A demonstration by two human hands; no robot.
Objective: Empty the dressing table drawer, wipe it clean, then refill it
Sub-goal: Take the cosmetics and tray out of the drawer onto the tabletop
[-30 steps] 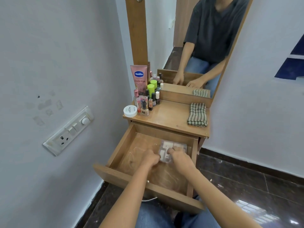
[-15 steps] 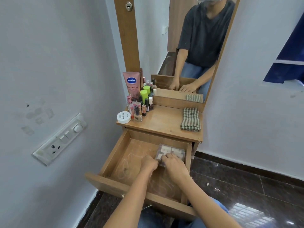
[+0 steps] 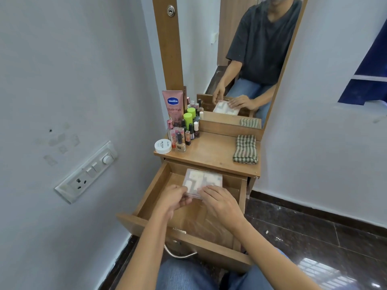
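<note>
Clear plastic compartment box, seemingly the last item, is being gripped at its near edge by the left hand and right hand over the open drawer, cosmetics bottles waiting beyond-left of the grip, folded checked cloth beyond-right; wiping and refilling are apparently remaining.

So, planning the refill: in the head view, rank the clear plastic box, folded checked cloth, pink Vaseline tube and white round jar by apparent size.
1. Clear plastic compartment box, though nearest the camera.
2. Folded green checked cloth and pink Vaseline tube: too alike to rank.
3. White round jar.
</note>
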